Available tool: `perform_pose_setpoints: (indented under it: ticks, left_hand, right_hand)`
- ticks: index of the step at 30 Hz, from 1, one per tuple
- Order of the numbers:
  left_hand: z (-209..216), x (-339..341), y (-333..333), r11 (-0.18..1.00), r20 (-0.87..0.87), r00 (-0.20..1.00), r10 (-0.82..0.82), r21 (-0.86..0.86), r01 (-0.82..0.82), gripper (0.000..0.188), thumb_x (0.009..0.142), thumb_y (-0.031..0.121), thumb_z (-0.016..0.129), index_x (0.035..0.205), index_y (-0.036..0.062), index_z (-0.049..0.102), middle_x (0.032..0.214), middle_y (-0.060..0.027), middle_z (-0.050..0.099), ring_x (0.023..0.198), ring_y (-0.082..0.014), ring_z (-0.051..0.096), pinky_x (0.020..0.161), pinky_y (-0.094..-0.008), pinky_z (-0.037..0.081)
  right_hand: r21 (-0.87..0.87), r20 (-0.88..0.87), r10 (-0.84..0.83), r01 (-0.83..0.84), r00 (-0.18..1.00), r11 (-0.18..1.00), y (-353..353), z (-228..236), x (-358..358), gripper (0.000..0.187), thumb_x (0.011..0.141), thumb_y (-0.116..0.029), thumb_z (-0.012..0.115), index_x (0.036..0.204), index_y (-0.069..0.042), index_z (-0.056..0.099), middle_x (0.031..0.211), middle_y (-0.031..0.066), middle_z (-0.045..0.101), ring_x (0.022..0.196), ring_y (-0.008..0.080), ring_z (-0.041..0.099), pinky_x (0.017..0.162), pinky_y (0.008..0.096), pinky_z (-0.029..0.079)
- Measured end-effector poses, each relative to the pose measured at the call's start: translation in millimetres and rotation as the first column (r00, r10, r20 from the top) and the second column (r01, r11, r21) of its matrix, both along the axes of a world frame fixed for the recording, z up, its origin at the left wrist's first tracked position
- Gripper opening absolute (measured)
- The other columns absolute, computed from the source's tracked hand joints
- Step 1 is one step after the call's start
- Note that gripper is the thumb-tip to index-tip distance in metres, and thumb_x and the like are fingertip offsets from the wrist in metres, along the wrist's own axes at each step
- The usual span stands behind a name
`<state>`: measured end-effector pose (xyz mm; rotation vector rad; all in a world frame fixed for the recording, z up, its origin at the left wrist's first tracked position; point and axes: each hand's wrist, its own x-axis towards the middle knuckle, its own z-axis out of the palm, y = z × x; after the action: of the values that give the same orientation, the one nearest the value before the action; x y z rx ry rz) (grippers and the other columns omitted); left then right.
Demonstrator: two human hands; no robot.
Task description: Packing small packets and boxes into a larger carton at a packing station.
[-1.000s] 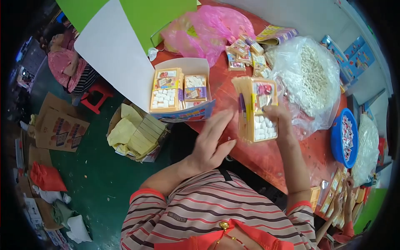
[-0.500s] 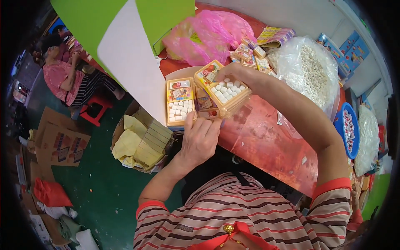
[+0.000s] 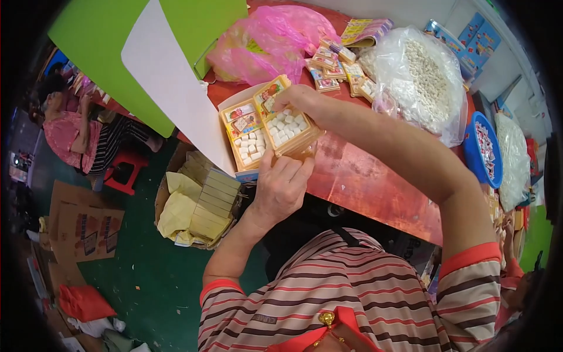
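My right hand (image 3: pixel 298 103) grips the far end of a stack of yellow trays (image 3: pixel 285 128), whose top one holds white cube-shaped pieces and a printed card. The stack sits tilted over the right part of an open carton (image 3: pixel 251 175), its white flap (image 3: pixel 170 82) raised at the left. Another yellow tray (image 3: pixel 250 146) with white pieces lies inside, left of the stack. My left hand (image 3: pixel 280 186) is at the near edge of the carton, bent fingers against the stack's lower end. Its fingertips are partly hidden by the hand.
On the red table (image 3: pixel 375 188) lie a pink plastic bag (image 3: pixel 275 41), several small packs (image 3: pixel 334 67) and a clear bag of white pieces (image 3: pixel 431 82). A blue basin (image 3: pixel 484 154) stands at the right. Left below is a box with yellow paper (image 3: pixel 190 196). A person in pink (image 3: pixel 67 135) sits far left.
My right hand has brought the tray stack left and down, over the carton and against the other tray. My left hand stays at the carton's near edge. The whole view has shifted slightly.
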<state>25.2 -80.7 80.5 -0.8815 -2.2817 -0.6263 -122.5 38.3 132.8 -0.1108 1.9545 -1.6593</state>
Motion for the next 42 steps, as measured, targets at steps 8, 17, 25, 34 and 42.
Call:
perform_pose_setpoints:
  ticks: [8, 17, 25, 34, 42]
  left_hand:
    - [-9, 10, -3, 0.996, -0.101, 0.995, -0.029, 0.086, 0.037, 0.040, 0.067, 0.005, 0.065, 0.107, 0.0023, 0.062, 0.078, -0.0030, 0.053, 0.075, -0.0199, 0.053, 0.091, -0.0431, 0.036]
    - [-12, 12, -4, 0.996, -0.101, 0.993, -0.065, 0.057, 0.071, 0.038, 0.066, 0.007, 0.066, 0.104, 0.0062, 0.065, 0.083, -0.0014, 0.056, 0.082, -0.0186, 0.056, 0.099, -0.0495, 0.028]
    - [-11, 8, -4, 0.999, -0.101, 0.995, -0.028, -0.028, 0.025, 0.038, 0.067, 0.005, 0.066, 0.105, 0.0104, 0.066, 0.090, -0.0004, 0.057, 0.087, -0.0177, 0.057, 0.104, -0.0515, 0.022]
    - [-5, 18, -8, 0.989, -0.102, 0.991, 0.084, -0.112, -0.095, 0.040, 0.068, 0.006, 0.066, 0.108, 0.0089, 0.065, 0.100, -0.0025, 0.059, 0.091, -0.0197, 0.055, 0.097, -0.0465, 0.029]
    - [24, 23, -22, 0.973, 0.005, 0.995, 0.100, 0.208, -0.099, 0.033, 0.078, 0.007, 0.062, 0.110, -0.0003, 0.062, 0.114, -0.0179, 0.056, 0.105, -0.0355, 0.054, 0.095, -0.0470, 0.040]
  right_hand:
    - [-0.222, 0.312, -0.121, 0.196, 0.942, 0.955, 5, -15, 28, 0.030, 0.077, -0.016, 0.057, 0.099, 0.004, 0.060, 0.087, 0.0139, 0.067, 0.073, 0.0203, 0.067, 0.068, 0.0307, 0.054]
    - [-0.386, 0.420, -0.053, 0.231, 0.906, 0.893, 6, -16, 29, 0.034, 0.079, -0.016, 0.056, 0.105, 0.006, 0.058, 0.095, 0.0183, 0.067, 0.082, 0.0252, 0.068, 0.077, 0.0354, 0.056]
    - [-0.426, 0.427, -0.054, 0.254, 0.903, 0.868, 1, -19, 23, 0.035, 0.081, -0.014, 0.054, 0.109, 0.007, 0.056, 0.098, 0.0194, 0.066, 0.085, 0.0265, 0.067, 0.079, 0.0381, 0.055]
    - [-0.399, 0.408, -0.015, 0.193, 0.913, 0.897, 13, -29, 19, 0.035, 0.081, -0.010, 0.055, 0.112, 0.007, 0.054, 0.101, 0.0189, 0.065, 0.087, 0.0268, 0.067, 0.082, 0.0382, 0.055]
    - [-0.395, 0.447, 0.062, 0.134, 0.892, 0.909, 15, -31, 21, 0.030, 0.083, -0.010, 0.054, 0.108, 0.005, 0.057, 0.097, 0.0175, 0.068, 0.082, 0.0266, 0.069, 0.076, 0.0382, 0.058]
